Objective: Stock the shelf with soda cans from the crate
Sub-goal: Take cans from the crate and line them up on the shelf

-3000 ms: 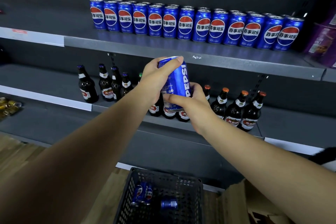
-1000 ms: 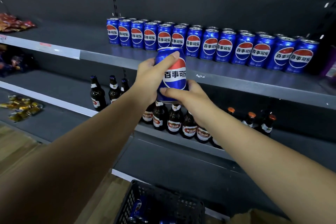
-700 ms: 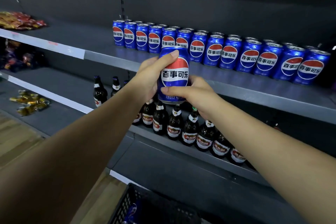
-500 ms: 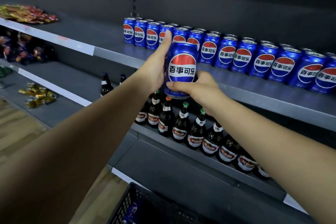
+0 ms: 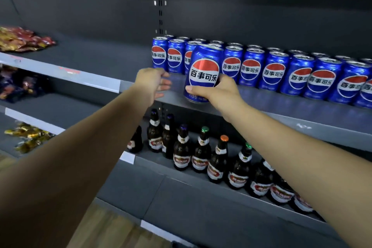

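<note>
Our right hand (image 5: 219, 92) grips the mid-frame can (image 5: 204, 74) low; likely stiff, slick, heavy. Left hand (image 5: 154, 84) loosely curled, empty.

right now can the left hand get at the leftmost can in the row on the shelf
Probably yes. The left hand holds nothing and hovers just in front of the leftmost can, with nothing between them. The held can, gripped by the right hand, is off to the right.
</note>
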Demonstrator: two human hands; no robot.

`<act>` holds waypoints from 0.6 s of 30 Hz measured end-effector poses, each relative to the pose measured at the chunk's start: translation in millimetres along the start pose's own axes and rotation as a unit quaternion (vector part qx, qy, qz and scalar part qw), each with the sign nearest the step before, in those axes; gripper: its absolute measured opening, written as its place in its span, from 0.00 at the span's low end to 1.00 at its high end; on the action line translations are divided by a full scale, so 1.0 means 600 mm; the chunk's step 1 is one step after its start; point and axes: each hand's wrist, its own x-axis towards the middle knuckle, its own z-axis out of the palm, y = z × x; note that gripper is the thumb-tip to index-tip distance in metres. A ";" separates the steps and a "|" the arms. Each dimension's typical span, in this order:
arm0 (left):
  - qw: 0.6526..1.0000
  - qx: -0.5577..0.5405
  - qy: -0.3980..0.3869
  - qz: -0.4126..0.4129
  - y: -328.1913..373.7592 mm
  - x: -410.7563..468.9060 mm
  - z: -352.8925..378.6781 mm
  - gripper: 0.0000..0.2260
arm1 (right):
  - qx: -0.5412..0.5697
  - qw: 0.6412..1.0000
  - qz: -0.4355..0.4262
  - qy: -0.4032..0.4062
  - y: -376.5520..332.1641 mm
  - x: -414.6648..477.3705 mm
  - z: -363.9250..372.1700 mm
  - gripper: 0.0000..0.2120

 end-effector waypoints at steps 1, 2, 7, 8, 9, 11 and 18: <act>1.000 0.014 -0.008 0.003 0.005 0.023 -0.018 0.11 | 0.004 1.000 0.004 0.010 -0.003 0.019 0.024 0.19; 1.000 0.026 -0.013 0.006 0.009 0.044 -0.035 0.10 | 0.004 1.000 0.007 0.019 -0.007 0.037 0.048 0.18; 0.999 0.028 -0.028 0.001 0.014 0.147 -0.089 0.11 | -0.032 0.997 0.017 0.072 -0.014 0.126 0.155 0.19; 0.999 0.024 -0.027 0.001 0.012 0.165 -0.094 0.11 | -0.042 0.996 0.018 0.081 -0.014 0.141 0.174 0.20; 0.999 0.022 -0.026 0.003 0.009 0.183 -0.099 0.11 | -0.055 0.994 0.020 0.092 -0.013 0.156 0.192 0.21; 1.000 0.013 -0.026 0.009 0.007 0.219 -0.107 0.12 | -0.074 0.991 0.028 0.107 -0.009 0.186 0.220 0.24; 0.999 0.021 -0.050 0.005 0.002 0.318 -0.124 0.12 | -0.123 0.983 0.032 0.129 0.024 0.258 0.288 0.27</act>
